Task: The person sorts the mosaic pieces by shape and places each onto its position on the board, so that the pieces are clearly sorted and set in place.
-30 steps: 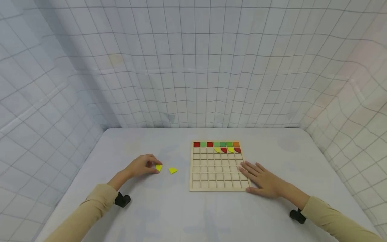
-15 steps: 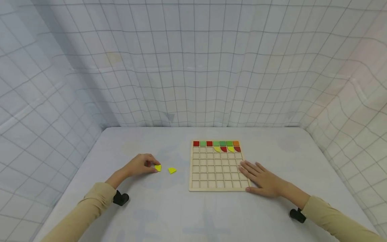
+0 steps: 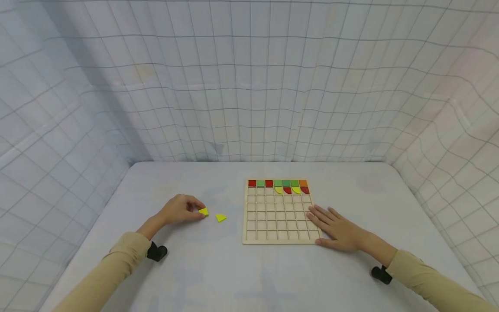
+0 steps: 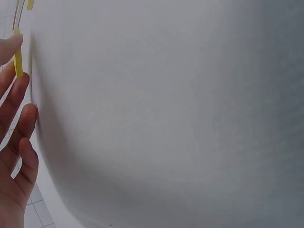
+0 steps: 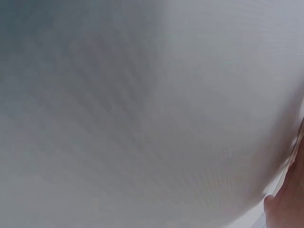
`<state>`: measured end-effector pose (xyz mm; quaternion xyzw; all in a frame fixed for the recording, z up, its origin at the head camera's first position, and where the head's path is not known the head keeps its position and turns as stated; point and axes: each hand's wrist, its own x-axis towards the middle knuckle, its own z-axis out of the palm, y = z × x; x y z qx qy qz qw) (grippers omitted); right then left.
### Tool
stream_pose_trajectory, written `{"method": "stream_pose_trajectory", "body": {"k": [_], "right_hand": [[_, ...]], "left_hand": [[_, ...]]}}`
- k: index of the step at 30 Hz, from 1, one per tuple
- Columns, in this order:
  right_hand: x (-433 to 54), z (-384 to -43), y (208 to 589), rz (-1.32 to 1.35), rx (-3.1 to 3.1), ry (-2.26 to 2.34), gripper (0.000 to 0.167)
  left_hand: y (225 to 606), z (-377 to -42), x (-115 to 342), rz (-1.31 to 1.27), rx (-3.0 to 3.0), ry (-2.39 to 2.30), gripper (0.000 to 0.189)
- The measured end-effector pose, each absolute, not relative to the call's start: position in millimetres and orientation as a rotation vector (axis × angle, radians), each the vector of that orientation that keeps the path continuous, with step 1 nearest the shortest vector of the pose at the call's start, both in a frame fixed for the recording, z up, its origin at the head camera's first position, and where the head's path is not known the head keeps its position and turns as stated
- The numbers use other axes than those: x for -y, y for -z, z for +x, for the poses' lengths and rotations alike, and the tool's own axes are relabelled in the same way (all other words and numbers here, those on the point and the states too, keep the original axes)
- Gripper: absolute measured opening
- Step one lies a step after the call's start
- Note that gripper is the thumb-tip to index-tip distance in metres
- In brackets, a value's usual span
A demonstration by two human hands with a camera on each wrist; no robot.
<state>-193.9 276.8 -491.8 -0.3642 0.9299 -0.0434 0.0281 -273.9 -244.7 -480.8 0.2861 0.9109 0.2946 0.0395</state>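
My left hand point(image 3: 180, 209) pinches a yellow quarter-circle tile point(image 3: 204, 211) between thumb and fingers, left of the board; the left wrist view shows this yellow tile point(image 4: 18, 54) edge-on. Just right of it, a second yellow quarter-circle tile point(image 3: 220, 217) lies on the table. A square wooden grid board point(image 3: 272, 220) sits at the middle. Red, green and orange square tiles point(image 3: 278, 183) fill its far row. Yellow and red quarter-circle tiles point(image 3: 287, 190) occupy the right part of the second row. With fingers spread, my right hand point(image 3: 340, 230) rests on the board's right edge.
The pale table point(image 3: 218, 273) extends around the board. White grid-patterned cloth point(image 3: 249, 86) hangs behind it and at both sides. A small black device point(image 3: 157, 251) is strapped at the left wrist, another black device point(image 3: 381, 274) at the right wrist.
The yellow tile in my left hand has turned slightly between the fingertips, and the hand has shifted a little. My right hand stays on the board. The head view has tilted slightly.
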Motion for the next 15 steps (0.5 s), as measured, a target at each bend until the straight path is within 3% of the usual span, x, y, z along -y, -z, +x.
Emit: {"method": "stream_pose_trajectory", "body": {"k": [15], "right_hand": [[-275,-192,483,-1.068,-2.826,0.1,0.078]], "left_hand": [[469,-282,226,0.962,-2.813,-0.929,0.024]]}}
